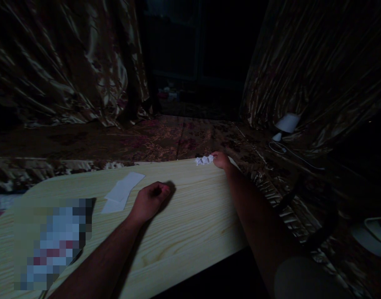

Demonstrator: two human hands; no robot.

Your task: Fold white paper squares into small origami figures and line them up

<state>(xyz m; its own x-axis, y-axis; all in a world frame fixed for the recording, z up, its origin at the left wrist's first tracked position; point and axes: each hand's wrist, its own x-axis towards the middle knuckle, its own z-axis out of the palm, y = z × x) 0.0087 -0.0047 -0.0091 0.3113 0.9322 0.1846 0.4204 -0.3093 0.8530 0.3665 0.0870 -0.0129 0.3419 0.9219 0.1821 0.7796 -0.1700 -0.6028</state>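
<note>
Along the far edge of the wooden table stands a short row of small white folded paper pieces (205,160). My right hand (221,160) reaches out to the right end of this row, its fingers closed at the rightmost folded paper piece (210,158). The fingertips are partly hidden, and the room is dim. Nearer to me, my left hand (150,201) rests on the tabletop in a loose fist, with nothing visible in it. White paper strips (123,193) lie overlapping just left of that hand.
The pale wood-grain table (184,224) fills the foreground. A blurred-out flat item (57,245) lies at its left. Beyond are a patterned cover (178,137) and curtains (93,62). A small white lamp (287,123) with a cable is at the right, with a white object (369,238) lower down.
</note>
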